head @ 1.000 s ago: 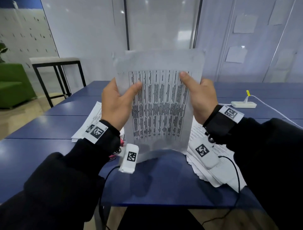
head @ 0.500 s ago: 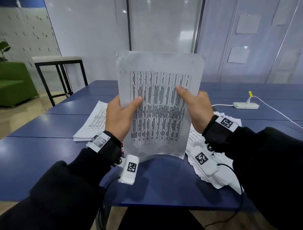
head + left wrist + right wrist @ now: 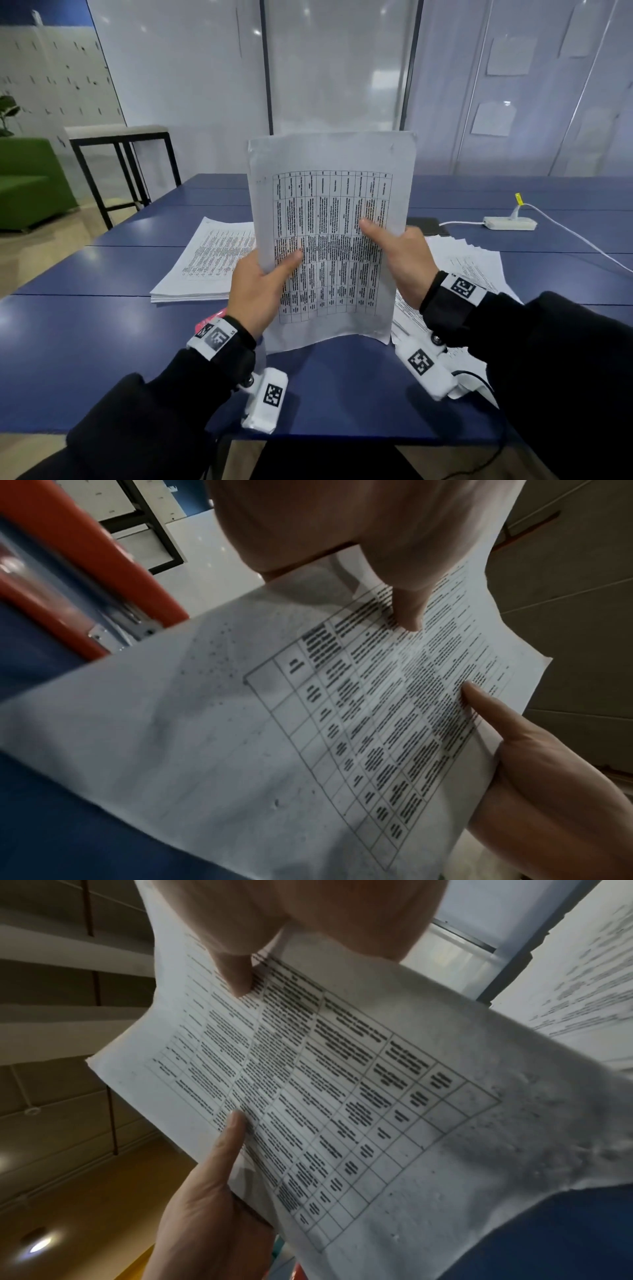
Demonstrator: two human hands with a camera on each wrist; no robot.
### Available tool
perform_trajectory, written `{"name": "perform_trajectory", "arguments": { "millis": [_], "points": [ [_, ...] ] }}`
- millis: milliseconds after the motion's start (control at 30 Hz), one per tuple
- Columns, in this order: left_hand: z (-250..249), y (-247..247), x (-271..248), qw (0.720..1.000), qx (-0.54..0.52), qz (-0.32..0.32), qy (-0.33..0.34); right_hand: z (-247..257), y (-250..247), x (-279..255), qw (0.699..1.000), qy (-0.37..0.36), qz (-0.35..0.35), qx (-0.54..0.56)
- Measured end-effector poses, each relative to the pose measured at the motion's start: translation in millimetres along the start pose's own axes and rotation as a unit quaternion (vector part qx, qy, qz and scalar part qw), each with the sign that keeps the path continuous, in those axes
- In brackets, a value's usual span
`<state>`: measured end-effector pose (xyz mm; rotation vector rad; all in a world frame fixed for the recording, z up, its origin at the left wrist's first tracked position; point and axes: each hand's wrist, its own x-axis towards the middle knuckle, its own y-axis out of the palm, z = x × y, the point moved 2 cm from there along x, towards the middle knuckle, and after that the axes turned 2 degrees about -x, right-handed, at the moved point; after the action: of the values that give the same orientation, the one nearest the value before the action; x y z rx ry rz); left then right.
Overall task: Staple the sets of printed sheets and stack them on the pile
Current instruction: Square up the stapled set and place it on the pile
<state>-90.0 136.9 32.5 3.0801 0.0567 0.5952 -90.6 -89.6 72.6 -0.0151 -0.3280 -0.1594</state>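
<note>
**Sheets upright on the table, not yet squared or stapled**

The main risk, as I judge it, is misalignment. The set of printed sheets [image 3: 330,240] stands on its lower edge on the blue table [image 3: 85,359], and that edge bows up in the middle, so the pages may not be flush. If the stapling comes before the edges are level, the staple could catch only some pages or fix them crooked. A loosened grip could also let inner pages slide down or fan out, since only thumbs and hidden fingers pinch the bundle. The red stapler [image 3: 78,569] lies low at the near left, just beside the left wrist; one hand has to let go to reach it, and the tall, limp paper could then flop or fold over.

The left hand [image 3: 262,291] grips the left edge, thumb on the printed face, fingers behind. The right hand [image 3: 399,260] holds the right edge the same way, a little higher.

The set is white paper printed with a dense table of dark text, held upright at the table's centre. Its margins look grey and speckled in the wrist views. A tidy pile [image 3: 205,263] lies to the far left, and looser fanned sheets [image 3: 472,263] to the right.
</note>
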Motion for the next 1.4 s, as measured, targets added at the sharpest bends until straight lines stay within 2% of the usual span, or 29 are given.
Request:
{"name": "perform_trajectory", "arguments": {
  "millis": [133,267,500,633,700,733,800,867,933,1033,1100,1133,1167,1233,1267,1300,1333,1400],
  "points": [
    [-6,-8,7,0.999,0.004,0.034,-0.017,7,-2,6,1.000,-0.008,0.011,0.001],
    [-23,-29,8,0.997,0.035,0.059,-0.032,3,6,16,0.996,0.056,0.071,0.009],
    [-23,-120,-6,0.992,0.090,-0.010,-0.084,-18,52,21,0.964,0.179,0.196,-0.004],
    [-28,-182,-26,0.985,0.130,-0.042,-0.101,-42,97,28,0.942,0.188,0.253,-0.112],
    [-32,-206,-37,0.979,0.158,-0.054,-0.118,-48,129,27,0.904,0.121,0.330,-0.243],
    [-33,-218,-42,0.976,0.169,-0.060,-0.125,-48,146,23,0.864,0.067,0.381,-0.321],
    [-34,-239,-50,0.969,0.189,-0.076,-0.138,-49,177,11,0.764,-0.028,0.458,-0.454],
    [-36,-253,-57,0.964,0.206,-0.090,-0.143,-57,200,-2,0.684,-0.094,0.485,-0.537],
    [-37,-263,-61,0.960,0.218,-0.095,-0.147,-68,214,-10,0.644,-0.146,0.477,-0.580],
    [-38,-267,-66,0.959,0.219,-0.092,-0.155,-77,219,-16,0.624,-0.176,0.457,-0.609],
    [-37,-267,-67,0.958,0.222,-0.084,-0.159,-80,213,-15,0.647,-0.157,0.465,-0.584],
    [-35,-267,-66,0.959,0.221,-0.082,-0.157,-80,206,-13,0.675,-0.133,0.464,-0.558],
    [-34,-265,-66,0.961,0.216,-0.076,-0.153,-79,197,-11,0.717,-0.102,0.453,-0.520],
    [-31,-257,-64,0.964,0.209,-0.060,-0.152,-74,170,-4,0.836,0.033,0.410,-0.363],
    [-29,-250,-63,0.965,0.208,-0.056,-0.149,-71,156,-1,0.885,0.117,0.380,-0.242],
    [-28,-242,-62,0.966,0.206,-0.055,-0.148,-67,140,2,0.917,0.176,0.334,-0.131],
    [-27,-232,-60,0.967,0.203,-0.050,-0.148,-62,122,8,0.937,0.202,0.277,-0.063],
    [-23,-212,-56,0.966,0.207,-0.028,-0.150,-50,86,26,0.964,0.207,0.163,-0.030]
  ]
}}
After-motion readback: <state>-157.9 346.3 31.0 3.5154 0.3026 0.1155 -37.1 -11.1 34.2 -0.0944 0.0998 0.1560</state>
